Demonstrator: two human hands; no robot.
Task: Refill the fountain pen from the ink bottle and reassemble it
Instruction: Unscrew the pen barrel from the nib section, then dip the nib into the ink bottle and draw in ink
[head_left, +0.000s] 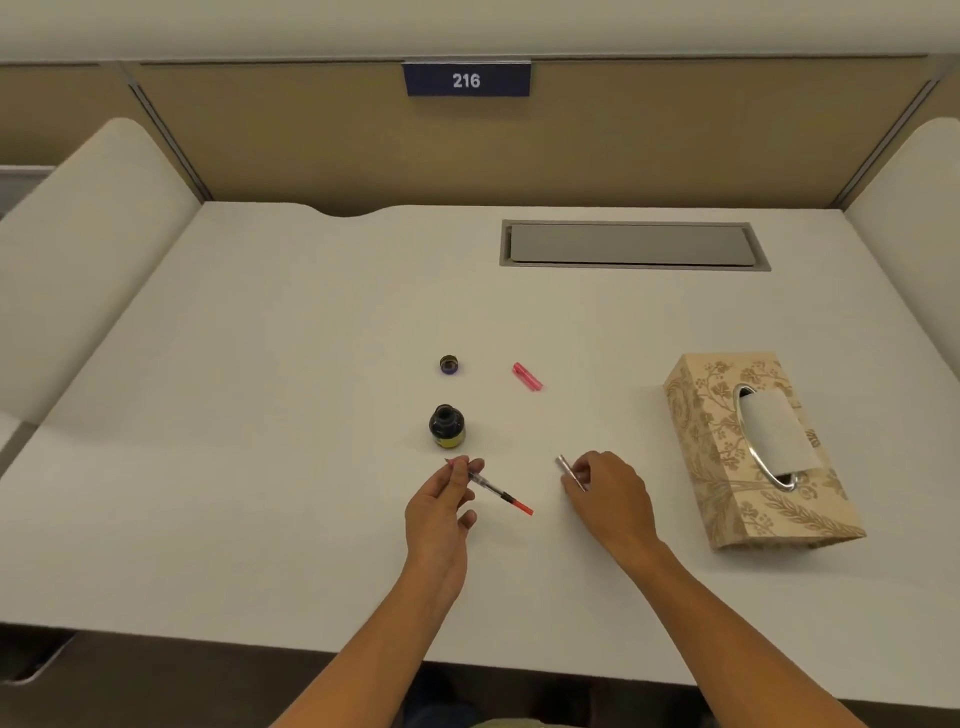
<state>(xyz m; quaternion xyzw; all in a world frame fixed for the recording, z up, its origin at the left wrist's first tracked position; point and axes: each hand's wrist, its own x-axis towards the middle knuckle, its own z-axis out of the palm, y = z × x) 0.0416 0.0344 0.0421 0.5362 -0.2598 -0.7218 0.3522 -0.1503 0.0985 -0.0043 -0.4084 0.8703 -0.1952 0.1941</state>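
Note:
An uncapped dark ink bottle (447, 427) stands on the white desk (260, 415), its lid (449, 365) lying separately just behind it. My left hand (441, 512) pinches the pen's front section with its clear converter and red end (501, 494), held slanted just in front of the bottle. My right hand (608, 493) grips a slim silver pen barrel (570, 473), its tip pointing up and left. A pink pen cap (527, 376) lies on the desk behind and between my hands.
A patterned beige tissue box (753, 452) sits to the right of my right hand. A grey cable hatch (634, 244) is set in the desk at the back right. Partition walls enclose the desk, with a "216" sign (466, 79) on the back one.

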